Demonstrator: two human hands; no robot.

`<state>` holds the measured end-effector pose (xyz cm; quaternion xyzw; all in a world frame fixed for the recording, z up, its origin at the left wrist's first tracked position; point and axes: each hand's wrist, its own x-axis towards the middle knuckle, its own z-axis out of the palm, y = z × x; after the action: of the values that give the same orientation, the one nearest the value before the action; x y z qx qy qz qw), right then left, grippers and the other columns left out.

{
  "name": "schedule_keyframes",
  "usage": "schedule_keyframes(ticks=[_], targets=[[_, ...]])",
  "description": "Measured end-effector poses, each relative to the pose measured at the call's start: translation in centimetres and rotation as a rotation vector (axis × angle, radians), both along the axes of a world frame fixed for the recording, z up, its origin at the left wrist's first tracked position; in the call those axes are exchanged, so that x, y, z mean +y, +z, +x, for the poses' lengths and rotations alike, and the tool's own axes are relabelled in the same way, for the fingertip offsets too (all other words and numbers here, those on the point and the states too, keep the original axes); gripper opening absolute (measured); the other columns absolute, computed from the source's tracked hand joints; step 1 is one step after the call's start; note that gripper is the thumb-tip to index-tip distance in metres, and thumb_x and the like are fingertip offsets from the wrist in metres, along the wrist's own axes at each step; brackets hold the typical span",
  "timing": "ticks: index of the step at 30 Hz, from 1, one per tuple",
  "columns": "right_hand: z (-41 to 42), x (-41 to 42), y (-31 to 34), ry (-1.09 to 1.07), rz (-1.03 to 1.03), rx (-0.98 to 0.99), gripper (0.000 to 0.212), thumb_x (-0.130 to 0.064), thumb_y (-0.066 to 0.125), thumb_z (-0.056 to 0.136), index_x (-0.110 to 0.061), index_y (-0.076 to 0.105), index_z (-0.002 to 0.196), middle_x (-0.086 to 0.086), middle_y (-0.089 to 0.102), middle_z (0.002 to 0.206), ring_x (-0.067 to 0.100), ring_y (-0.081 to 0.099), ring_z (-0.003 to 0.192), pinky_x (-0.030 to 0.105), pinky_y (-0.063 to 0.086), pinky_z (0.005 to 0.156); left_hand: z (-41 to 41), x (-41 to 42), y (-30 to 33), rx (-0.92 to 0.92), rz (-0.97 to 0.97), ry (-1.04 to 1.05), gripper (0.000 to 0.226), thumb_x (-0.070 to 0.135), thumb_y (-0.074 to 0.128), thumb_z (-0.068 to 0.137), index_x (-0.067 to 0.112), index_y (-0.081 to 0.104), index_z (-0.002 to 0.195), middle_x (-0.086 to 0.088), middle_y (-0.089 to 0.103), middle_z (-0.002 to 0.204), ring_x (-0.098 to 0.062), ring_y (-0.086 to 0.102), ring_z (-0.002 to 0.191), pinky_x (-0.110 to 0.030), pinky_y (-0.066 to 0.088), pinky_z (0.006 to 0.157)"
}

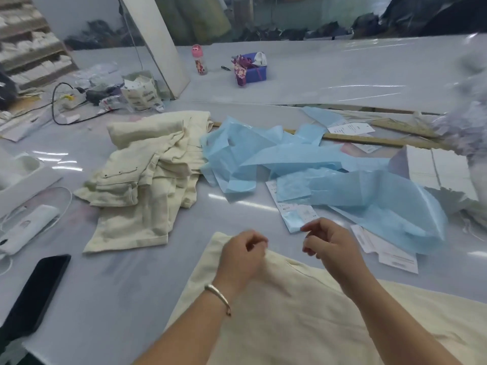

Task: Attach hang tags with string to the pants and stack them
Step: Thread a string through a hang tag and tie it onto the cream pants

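A cream pair of pants (pixel 290 312) lies flat in front of me at the bottom of the view. My left hand (pixel 242 256), with a bangle on its wrist, has its fingers curled at the pants' upper edge and seems to pinch the fabric. My right hand (pixel 329 246) hovers beside it with thumb and forefinger drawn together, right at the lower corner of a white hang tag (pixel 287 204). Whether they hold the tag or a string is too blurred to tell. More hang tags (pixel 387 254) lie to the right. A crumpled heap of cream pants (pixel 147 175) sits further back on the left.
Loose light-blue tissue sheets (pixel 329 169) spread across the middle and right of the table. A black phone (pixel 37 293) and a white case (pixel 29 227) lie at the left. A wooden ruler (pixel 369 139), a pink bottle (pixel 200 60) and a purple box (pixel 250 68) are further back.
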<state>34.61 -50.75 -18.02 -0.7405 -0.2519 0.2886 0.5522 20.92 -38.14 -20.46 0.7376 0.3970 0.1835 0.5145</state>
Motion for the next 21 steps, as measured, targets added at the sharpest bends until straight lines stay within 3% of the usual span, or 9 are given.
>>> schedule_keyframes(ticks=[3,5,7,9,11,14,17,19,21], targets=[[-0.2,5.5,-1.6,-0.027,-0.039,0.035,0.024,0.006,0.054,0.081,-0.015,0.063,0.089,0.015,0.068,0.070,0.015,0.056,0.060,0.026,0.042,0.062,2.7,9.7,-1.1,0.109,0.170,0.124,0.011,0.013,0.063,0.088,0.023,0.064,0.083,0.011,0.063,0.078,-0.016,0.062,0.085,-0.017,0.038,0.068],[-0.1,8.4,-2.6,-0.056,-0.064,0.058,0.024,0.005,0.053,0.083,-0.017,0.062,0.089,0.013,0.068,0.070,0.016,0.058,0.062,0.027,0.042,0.063,4.8,14.7,-2.0,0.138,0.189,0.170,0.009,0.019,0.064,0.088,0.020,0.065,0.097,0.005,0.064,0.094,-0.020,0.061,0.100,-0.019,0.039,0.075],[0.1,10.6,-3.5,-0.078,-0.096,0.065,0.024,0.003,0.052,0.085,-0.019,0.061,0.090,0.009,0.068,0.068,0.012,0.059,0.061,0.027,0.042,0.064,7.1,18.3,-3.0,0.209,0.193,0.154,0.033,0.030,0.067,0.087,0.016,0.059,0.116,-0.003,0.062,0.114,-0.026,0.055,0.112,-0.028,0.044,0.088],[0.2,12.2,-4.1,-0.094,-0.128,0.080,0.025,0.002,0.051,0.085,-0.020,0.059,0.093,0.010,0.068,0.068,0.005,0.058,0.057,0.028,0.042,0.066,9.0,20.4,-3.9,0.293,0.130,0.125,0.056,0.039,0.071,0.082,0.014,0.049,0.127,-0.003,0.058,0.120,-0.027,0.054,0.114,-0.030,0.044,0.090],[0.4,13.2,-4.7,-0.119,-0.145,0.106,0.026,0.002,0.050,0.084,-0.019,0.058,0.097,0.013,0.067,0.071,0.001,0.057,0.054,0.027,0.042,0.066,10.3,21.4,-4.6,0.301,0.041,0.107,0.058,0.033,0.077,0.078,0.012,0.051,0.125,0.000,0.058,0.114,-0.024,0.057,0.109,-0.027,0.043,0.084],[1.2,14.4,-5.3,-0.173,-0.147,0.199,0.023,-0.001,0.053,0.085,-0.015,0.059,0.102,0.010,0.067,0.065,0.008,0.057,0.056,0.028,0.043,0.063,10.8,21.1,-4.1,0.106,-0.172,0.047,0.027,0.007,0.078,0.075,0.004,0.067,0.100,-0.008,0.063,0.092,-0.020,0.059,0.087,-0.028,0.042,0.075],[1.9,15.6,-5.1,-0.259,0.047,0.571,0.021,-0.022,0.050,0.098,-0.006,0.058,0.110,0.012,0.070,0.075,0.020,0.062,0.063,0.030,0.046,0.060,8.0,18.9,-3.1,-0.111,-0.139,-0.063,0.009,0.000,0.075,0.077,0.004,0.074,0.085,-0.003,0.066,0.083,-0.015,0.058,0.080,-0.028,0.043,0.073],[1.9,16.3,-4.4,-0.236,0.204,0.906,0.042,-0.040,0.040,0.100,-0.005,0.061,0.110,0.020,0.070,0.098,0.033,0.066,0.082,0.042,0.051,0.073,4.9,17.0,-3.0,-0.154,0.021,-0.099,0.015,-0.006,0.073,0.074,0.009,0.074,0.078,0.011,0.068,0.088,-0.004,0.059,0.091,-0.017,0.043,0.080],[1.6,17.0,-4.1,-0.159,0.339,1.155,0.047,-0.040,0.041,0.097,-0.003,0.064,0.116,0.022,0.063,0.116,0.040,0.061,0.101,0.055,0.042,0.094,1.7,15.4,-3.3,-0.144,0.164,-0.135,0.032,-0.013,0.070,0.067,0.019,0.073,0.067,0.014,0.065,0.103,0.007,0.048,0.108,-0.007,0.035,0.089]])
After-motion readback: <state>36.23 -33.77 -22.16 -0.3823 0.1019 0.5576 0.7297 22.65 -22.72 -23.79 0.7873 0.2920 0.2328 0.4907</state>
